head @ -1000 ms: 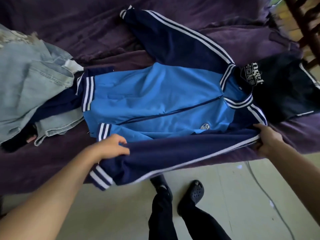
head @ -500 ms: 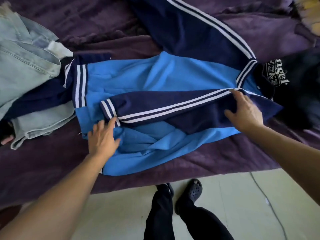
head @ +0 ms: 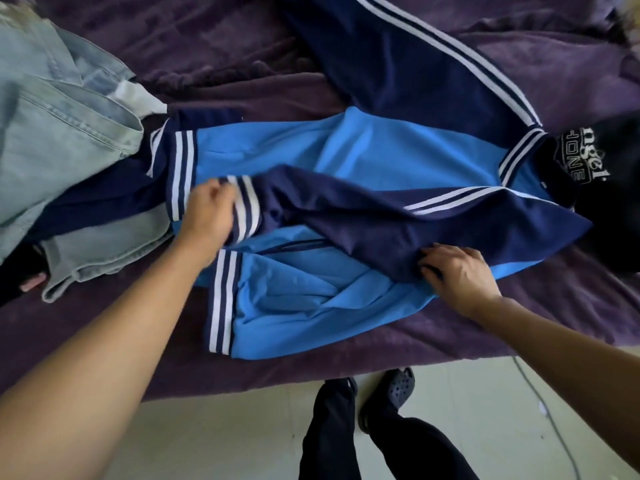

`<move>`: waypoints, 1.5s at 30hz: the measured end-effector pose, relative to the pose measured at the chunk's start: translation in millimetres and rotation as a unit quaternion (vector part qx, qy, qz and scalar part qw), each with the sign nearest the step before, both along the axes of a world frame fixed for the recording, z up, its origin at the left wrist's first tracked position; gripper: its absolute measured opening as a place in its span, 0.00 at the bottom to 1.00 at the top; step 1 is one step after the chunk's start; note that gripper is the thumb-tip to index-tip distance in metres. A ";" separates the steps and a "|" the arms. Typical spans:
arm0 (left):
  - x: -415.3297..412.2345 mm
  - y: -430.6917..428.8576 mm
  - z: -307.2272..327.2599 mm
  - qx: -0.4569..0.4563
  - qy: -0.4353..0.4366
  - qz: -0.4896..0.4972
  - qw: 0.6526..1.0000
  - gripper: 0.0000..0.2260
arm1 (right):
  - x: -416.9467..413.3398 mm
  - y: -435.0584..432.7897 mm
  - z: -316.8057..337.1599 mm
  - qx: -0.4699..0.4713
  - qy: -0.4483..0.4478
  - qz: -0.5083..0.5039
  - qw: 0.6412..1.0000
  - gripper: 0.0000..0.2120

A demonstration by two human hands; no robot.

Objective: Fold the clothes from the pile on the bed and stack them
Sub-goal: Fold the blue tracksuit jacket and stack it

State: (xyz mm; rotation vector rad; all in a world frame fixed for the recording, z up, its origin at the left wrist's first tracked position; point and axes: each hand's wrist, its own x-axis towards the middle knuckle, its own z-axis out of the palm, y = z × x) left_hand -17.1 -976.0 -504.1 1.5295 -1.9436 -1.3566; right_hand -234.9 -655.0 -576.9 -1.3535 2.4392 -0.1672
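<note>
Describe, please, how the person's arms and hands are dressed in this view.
The left hand and right hand are ungloved, and the arms show no sleeve. No watch, bracelet or ring shows. Lower down are black trousers and dark perforated clogs.

The near sleeve (head: 381, 220), held along the bed edge 1.0 s ago and laid straight across the jacket (head: 346, 147) 0.5 s ago, now lies creased and slanted at frame centre. The left hand (head: 207, 216), previously flat below the striped cuff (head: 247, 209), now grips that cuff at centre left. The right hand (head: 460, 275) has moved from the shoulder end down to the sleeve's lower edge at centre right, fingers curled on the fabric.
</note>
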 end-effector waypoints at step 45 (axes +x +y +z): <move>-121.0 34.3 -75.6 -0.205 -0.349 -0.365 0.839 0.14 | -233.8 -185.0 29.0 -0.009 0.033 -0.125 0.992 0.25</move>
